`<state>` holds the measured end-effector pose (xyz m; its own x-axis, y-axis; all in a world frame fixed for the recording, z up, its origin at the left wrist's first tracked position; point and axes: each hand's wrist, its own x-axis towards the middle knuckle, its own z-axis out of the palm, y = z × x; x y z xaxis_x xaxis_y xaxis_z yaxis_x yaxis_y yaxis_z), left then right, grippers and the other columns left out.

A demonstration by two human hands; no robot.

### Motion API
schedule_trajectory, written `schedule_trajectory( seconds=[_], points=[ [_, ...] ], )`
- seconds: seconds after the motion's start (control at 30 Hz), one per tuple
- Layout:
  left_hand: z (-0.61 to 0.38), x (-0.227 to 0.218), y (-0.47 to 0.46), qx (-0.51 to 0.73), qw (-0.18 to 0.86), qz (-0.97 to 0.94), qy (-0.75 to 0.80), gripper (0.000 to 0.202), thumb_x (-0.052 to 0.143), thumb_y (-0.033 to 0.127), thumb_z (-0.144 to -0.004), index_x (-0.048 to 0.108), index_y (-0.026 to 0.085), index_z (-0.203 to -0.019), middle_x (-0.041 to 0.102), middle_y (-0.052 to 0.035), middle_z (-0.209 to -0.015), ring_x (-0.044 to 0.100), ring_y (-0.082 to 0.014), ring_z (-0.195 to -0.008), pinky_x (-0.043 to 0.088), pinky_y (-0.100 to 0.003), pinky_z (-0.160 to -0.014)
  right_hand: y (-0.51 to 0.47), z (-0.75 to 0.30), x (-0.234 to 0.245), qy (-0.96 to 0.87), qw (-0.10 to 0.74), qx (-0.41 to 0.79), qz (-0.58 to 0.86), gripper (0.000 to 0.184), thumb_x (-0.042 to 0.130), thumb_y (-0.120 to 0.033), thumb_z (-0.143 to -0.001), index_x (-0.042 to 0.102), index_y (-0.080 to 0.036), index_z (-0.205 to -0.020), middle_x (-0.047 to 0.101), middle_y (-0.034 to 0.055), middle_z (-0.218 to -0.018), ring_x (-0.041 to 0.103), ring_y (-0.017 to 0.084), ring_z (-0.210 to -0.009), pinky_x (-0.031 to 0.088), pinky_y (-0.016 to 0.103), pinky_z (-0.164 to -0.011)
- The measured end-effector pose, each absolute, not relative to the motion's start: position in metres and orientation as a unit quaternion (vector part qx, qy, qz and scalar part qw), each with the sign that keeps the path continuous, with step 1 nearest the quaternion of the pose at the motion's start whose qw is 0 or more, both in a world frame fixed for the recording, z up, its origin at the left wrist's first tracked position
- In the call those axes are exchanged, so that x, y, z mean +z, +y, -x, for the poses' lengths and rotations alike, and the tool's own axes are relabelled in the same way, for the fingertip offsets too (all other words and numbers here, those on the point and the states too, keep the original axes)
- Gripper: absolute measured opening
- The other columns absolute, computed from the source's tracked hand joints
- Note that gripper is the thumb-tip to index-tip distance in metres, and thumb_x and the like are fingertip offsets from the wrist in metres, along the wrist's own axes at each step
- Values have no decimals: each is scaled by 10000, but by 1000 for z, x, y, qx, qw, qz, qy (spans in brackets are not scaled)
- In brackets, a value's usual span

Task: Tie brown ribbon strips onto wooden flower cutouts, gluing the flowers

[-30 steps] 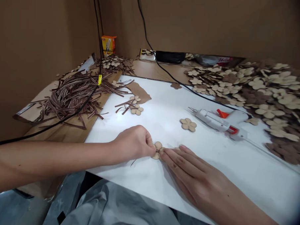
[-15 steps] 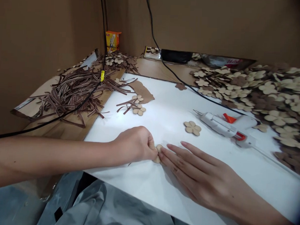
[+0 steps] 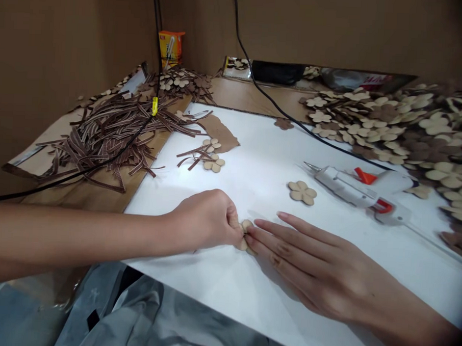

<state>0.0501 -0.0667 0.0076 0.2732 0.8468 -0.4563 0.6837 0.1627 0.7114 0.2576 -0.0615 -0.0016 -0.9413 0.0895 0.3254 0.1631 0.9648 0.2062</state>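
Note:
My left hand (image 3: pixel 208 220) is pinched around a small wooden flower cutout (image 3: pixel 245 236), which has a dark strip at its middle and is partly hidden by my fingers. My right hand (image 3: pixel 311 263) lies flat on the white sheet (image 3: pixel 253 179), its fingers spread and their tips against the flower's right side. It holds nothing. A second wooden flower (image 3: pixel 302 192) lies flat on the sheet, beyond my right fingertips.
A white hot glue gun (image 3: pixel 348 188) with red parts lies to the right. Heaped wooden flowers (image 3: pixel 409 130) fill the back right. Brown striped strips (image 3: pixel 110 142) lie at the left. A black cable (image 3: pixel 279 109) crosses the sheet's far corner.
The view has drifted, so the table's contents sit further right. My right fingers have spread slightly, and my left hand keeps its pinch on the flower.

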Motion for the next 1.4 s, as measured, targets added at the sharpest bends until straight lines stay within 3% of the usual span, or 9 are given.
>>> schedule_trajectory(
  seconds=[0.1,0.37,0.63,0.83,1.03,1.4],
  points=[
    [-50,8,-66,79,475,-638,601,136,550,245,-621,657,162,-610,573,8,-513,409,-76,-384,260,-182,-334,-58,-258,-3,-981,166,-79,56,298,372,-80,-892,585,-76,-1100,638,105,-1135,522,195,-1144,405,389,-1029],
    [-51,9,-65,74,480,-636,600,132,557,245,-625,658,161,-611,565,14,-503,383,-69,-371,243,-187,-330,-48,-263,-13,-981,183,11,70,334,354,-137,-911,536,-116,-1191,626,86,-1161,451,158,-1211,344,375,-1070],
    [-50,6,-64,80,493,-634,590,91,558,227,-612,631,181,-583,553,19,-508,412,-89,-425,274,-189,-350,-49,-258,-15,-978,192,11,79,322,340,-110,-912,554,-116,-1152,642,69,-1137,504,142,-1159,301,363,-1095],
    [-51,5,-64,73,491,-624,603,86,557,223,-601,618,175,-564,538,17,-498,405,-82,-412,255,-183,-340,-46,-259,-11,-976,199,27,87,357,349,-117,-899,525,-172,-1204,649,28,-1129,505,128,-1159,189,338,-1140],
    [-50,6,-65,78,484,-629,604,108,536,241,-594,624,182,-572,558,22,-493,407,-85,-394,276,-181,-324,-44,-263,-5,-983,169,-18,68,324,339,-158,-911,556,-125,-1150,656,47,-1114,516,139,-1149,144,340,-1146],
    [-51,5,-68,83,468,-643,600,119,535,257,-602,608,169,-569,577,13,-512,456,-101,-447,296,-184,-363,-49,-257,-8,-974,206,-12,88,310,335,-146,-927,596,-151,-1093,666,17,-1098,526,113,-1132,244,307,-1117]
  ],
)
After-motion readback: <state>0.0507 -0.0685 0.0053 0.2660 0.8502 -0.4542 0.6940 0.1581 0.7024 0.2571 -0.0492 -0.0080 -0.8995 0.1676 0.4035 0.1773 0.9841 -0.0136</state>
